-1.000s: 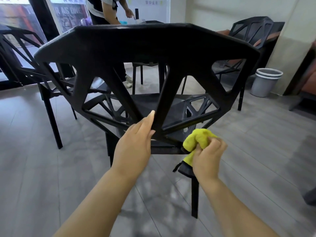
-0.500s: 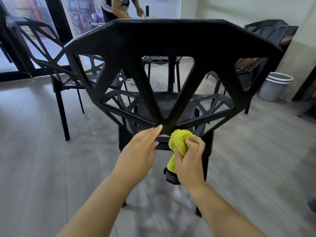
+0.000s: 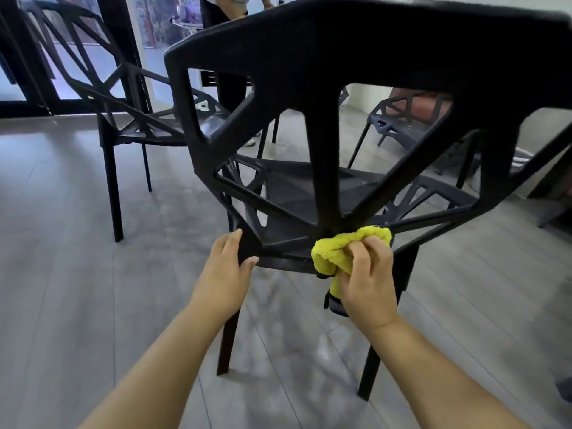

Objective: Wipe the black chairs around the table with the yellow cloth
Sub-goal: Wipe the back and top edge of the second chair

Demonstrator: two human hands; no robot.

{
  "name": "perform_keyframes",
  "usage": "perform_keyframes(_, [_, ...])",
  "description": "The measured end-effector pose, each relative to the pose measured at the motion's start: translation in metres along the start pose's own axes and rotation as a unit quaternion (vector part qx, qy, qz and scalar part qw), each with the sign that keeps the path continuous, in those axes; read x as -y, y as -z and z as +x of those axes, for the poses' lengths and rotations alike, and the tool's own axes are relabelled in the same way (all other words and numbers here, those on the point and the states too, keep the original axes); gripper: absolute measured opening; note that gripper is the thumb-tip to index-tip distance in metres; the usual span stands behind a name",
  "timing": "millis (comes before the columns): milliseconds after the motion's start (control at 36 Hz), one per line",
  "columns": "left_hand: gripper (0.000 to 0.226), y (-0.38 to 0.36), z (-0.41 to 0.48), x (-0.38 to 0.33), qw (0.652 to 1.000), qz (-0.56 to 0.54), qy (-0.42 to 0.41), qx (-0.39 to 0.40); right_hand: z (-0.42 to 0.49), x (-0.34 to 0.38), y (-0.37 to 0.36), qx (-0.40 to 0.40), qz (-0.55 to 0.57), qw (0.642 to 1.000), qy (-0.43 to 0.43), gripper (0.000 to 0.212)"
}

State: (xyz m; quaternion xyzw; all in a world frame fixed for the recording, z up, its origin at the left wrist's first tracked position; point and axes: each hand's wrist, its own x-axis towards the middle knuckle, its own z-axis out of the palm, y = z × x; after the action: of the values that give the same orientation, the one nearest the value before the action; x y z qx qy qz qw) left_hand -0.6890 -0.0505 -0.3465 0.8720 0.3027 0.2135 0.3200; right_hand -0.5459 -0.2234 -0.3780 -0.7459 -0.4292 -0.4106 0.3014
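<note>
A black chair (image 3: 325, 125) with an open lattice back is seen from behind, filling most of the view. The yellow cloth (image 3: 340, 250) is bunched in the right hand (image 3: 368, 280), whose fingers are curled tightly around it, and is pressed against the low point of the backrest where the slanted struts meet at the rear edge of the seat. A dark tab or corner of the cloth hangs below the hand, beside the chair's rear right leg.

The left hand (image 3: 227, 274) is laid on the rear left corner of the chair — fingers fairly straight along the outer side of the frame, thumb tucked round its lower edge, so the frame is lightly held between them rather than gripped in a fist. The two hands are well apart, with the seat's back rail between them.

A second black chair (image 3: 123, 119) of the same pattern stands to the left on the grey plank floor (image 3: 77, 274), and a third (image 3: 399, 125) is glimpsed through the lattice on the right. At the top of the view, partly hidden — another person (image 3: 229, 13) is standing beyond the chairs
</note>
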Motion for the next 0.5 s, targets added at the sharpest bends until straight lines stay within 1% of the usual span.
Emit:
perform_keyframes(83, [0.061, -0.006, 0.009, 0.005, 1.000, -0.007, 0.005, 0.007, -0.008, -0.003, -0.001, 0.036, -0.020, 0.999, -0.003, 0.029])
perform_keyframes(194, [0.055, -0.011, 0.021, 0.013, 1.000, -0.011, 0.018, -0.013, -0.005, 0.005, 0.001, 0.013, -0.011, 1.000, 0.023, 0.028])
perform_keyframes(278, [0.049, -0.012, 0.026, 0.018, 0.999, 0.002, 0.017, -0.031, 0.007, 0.023, -0.003, -0.002, -0.016, 0.998, 0.068, 0.035])
perform_keyframes(333, [0.047, -0.012, 0.027, 0.020, 0.999, 0.016, 0.008, -0.040, 0.015, 0.034, -0.011, -0.008, -0.039, 0.994, 0.100, 0.039])
perform_keyframes(417, [0.043, -0.012, 0.029, 0.024, 0.998, 0.025, -0.012, -0.049, 0.024, 0.050, -0.025, -0.020, -0.088, 0.987, 0.136, 0.029])
perform_keyframes(472, [0.043, -0.012, 0.029, 0.026, 0.998, 0.029, -0.020, -0.051, 0.024, 0.059, -0.036, 0.006, -0.130, 0.981, 0.147, 0.023])
perform_keyframes(500, [0.044, -0.012, 0.029, 0.026, 0.998, 0.030, -0.022, -0.050, 0.023, 0.062, -0.042, 0.031, -0.150, 0.977, 0.148, 0.027])
